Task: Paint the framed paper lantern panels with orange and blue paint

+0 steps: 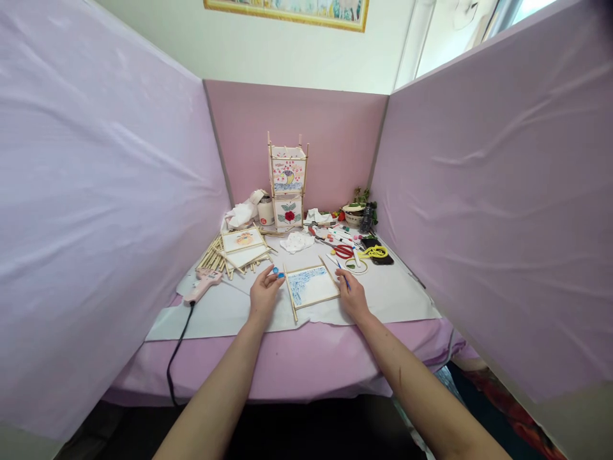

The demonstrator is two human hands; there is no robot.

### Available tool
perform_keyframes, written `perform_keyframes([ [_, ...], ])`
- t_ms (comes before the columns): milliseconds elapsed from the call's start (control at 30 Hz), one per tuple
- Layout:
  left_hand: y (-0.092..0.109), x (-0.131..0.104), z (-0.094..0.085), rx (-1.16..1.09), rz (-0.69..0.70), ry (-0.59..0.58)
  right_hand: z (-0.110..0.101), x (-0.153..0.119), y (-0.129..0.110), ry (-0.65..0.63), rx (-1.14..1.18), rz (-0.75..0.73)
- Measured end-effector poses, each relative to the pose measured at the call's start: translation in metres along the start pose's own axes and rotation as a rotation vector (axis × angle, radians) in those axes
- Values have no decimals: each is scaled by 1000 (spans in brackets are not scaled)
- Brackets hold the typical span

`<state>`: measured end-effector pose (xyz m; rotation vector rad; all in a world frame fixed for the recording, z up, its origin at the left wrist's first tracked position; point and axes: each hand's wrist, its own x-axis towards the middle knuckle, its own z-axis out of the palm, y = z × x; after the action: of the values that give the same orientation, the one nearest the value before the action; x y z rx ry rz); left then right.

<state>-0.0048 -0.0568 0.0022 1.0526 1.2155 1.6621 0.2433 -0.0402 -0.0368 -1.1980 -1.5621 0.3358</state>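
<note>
My left hand (264, 294) is closed around a small blue paint pot (280, 275), with its blue lid (275, 269) beside it at the fingertips. In my right hand (353, 295) is a thin blue paintbrush (343, 273), held like a pen with its tip upward. Between both hands lies a white panel (313, 291) framed with thin wooden sticks. Blue dabs cover its upper part and left side; the lower right is white. My right hand rests close to the frame's right edge.
Behind stands a stick-framed lantern (288, 185) with painted panels. Left are a pink glue gun (203, 287) with a black cord, bamboo sticks (211, 257) and a framed panel (243, 239). Right are red-handled scissors (343, 250), yellow cord (375, 252) and several markers. Crumpled tissue (297, 241) lies mid-table.
</note>
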Motion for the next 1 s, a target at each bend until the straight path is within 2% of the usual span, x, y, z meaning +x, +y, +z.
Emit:
perform_keyframes([
  [367, -2, 0, -1, -3, 3, -42, -3, -1, 0, 26, 48, -29],
  [733, -10, 1, 1, -14, 40, -123, -8, 1, -10, 115, 76, -147],
  [867, -8, -4, 6, -10, 50, -151, -9, -5, -25, 135, 67, -197],
  [1000, -7, -12, 13, -7, 53, -181, -4, -23, -52, 72, 57, -269],
])
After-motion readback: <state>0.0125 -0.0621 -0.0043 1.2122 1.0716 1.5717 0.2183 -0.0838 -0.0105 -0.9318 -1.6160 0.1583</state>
